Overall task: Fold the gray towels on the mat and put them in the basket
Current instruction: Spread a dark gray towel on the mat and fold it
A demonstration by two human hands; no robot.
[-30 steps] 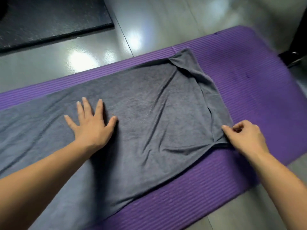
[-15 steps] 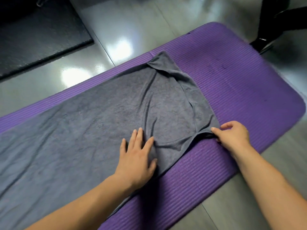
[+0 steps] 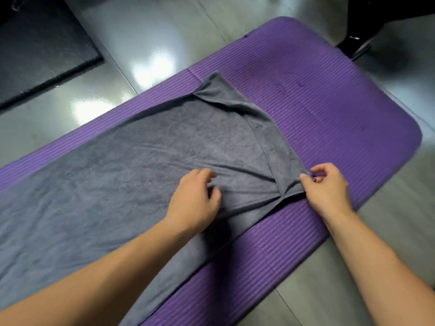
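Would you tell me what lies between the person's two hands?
Between the left hand and the right hand lies a creased stretch of the gray towel, its end flap turned over, as the head view shows.

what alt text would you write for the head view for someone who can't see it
Two bare hands work a gray towel spread on a purple ribbed mat on a glossy floor. The right hand pinches the towel's near right corner; the left hand sits on the cloth with curled fingers, its grip unclear.
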